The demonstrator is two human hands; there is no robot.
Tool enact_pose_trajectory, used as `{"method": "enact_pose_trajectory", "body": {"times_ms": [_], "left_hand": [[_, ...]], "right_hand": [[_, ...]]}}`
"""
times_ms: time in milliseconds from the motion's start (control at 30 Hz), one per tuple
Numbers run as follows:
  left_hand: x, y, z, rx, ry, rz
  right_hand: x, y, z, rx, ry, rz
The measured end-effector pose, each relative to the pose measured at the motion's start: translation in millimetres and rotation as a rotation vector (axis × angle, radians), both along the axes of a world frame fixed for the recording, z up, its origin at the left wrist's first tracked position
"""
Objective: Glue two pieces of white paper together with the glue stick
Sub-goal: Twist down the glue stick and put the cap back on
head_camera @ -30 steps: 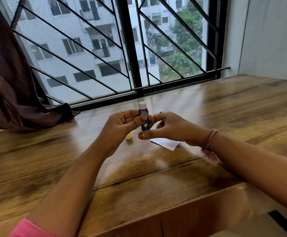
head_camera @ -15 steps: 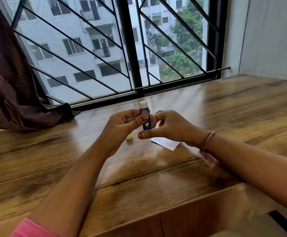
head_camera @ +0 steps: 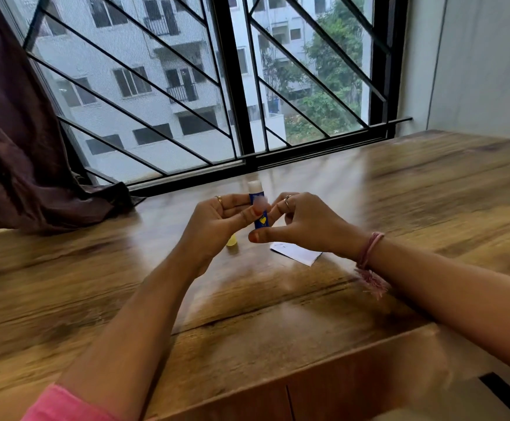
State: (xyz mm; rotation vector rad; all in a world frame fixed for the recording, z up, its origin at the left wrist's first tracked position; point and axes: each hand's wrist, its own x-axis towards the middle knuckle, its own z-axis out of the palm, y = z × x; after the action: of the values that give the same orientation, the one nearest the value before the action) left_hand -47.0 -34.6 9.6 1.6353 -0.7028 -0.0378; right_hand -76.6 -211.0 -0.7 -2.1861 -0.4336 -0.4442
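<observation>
In the head view, the person is holding the glue stick (head_camera: 259,208) upright above the wooden table (head_camera: 308,329), a little in front of the window. The left hand (head_camera: 217,226) is gripping the blue barrel with thumb and fingers curled round it; the right hand (head_camera: 305,226) is pinching the lower end, likely working the twist base. The white glue is already standing bare at the top, and a small yellow object (head_camera: 231,240), probably the cap, is lying on the table behind the left hand. White paper (head_camera: 296,253) is lying flat just under the right hand. The stick is likely light, rigid and smooth, best held at mid-barrel; the paper is thin and floppy, so it is wanting a flat hand holding it down.
</observation>
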Motion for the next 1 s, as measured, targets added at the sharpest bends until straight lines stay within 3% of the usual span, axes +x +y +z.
{"method": "enact_pose_trajectory", "body": {"times_ms": [333, 467, 667, 1000], "left_hand": [[2.6, -4.1, -4.4, -0.001, 0.009, 0.073], [4.5, -2.4, -4.8, -0.008, 0.033, 0.047], [4.4, 1.9, -3.7, 0.020, 0.049, -0.038], [2.6, -2.7, -3.0, 0.030, 0.013, -0.020]], "right_hand": [[0.2, 8.0, -9.3, -0.030, -0.059, -0.184], [-2.1, 7.4, -5.3, -0.035, -0.010, -0.138], [-8.0, -1.0, 2.0, 0.057, 0.203, 0.190], [-6.0, 2.7, 1.6, 0.054, 0.150, 0.013]]}}
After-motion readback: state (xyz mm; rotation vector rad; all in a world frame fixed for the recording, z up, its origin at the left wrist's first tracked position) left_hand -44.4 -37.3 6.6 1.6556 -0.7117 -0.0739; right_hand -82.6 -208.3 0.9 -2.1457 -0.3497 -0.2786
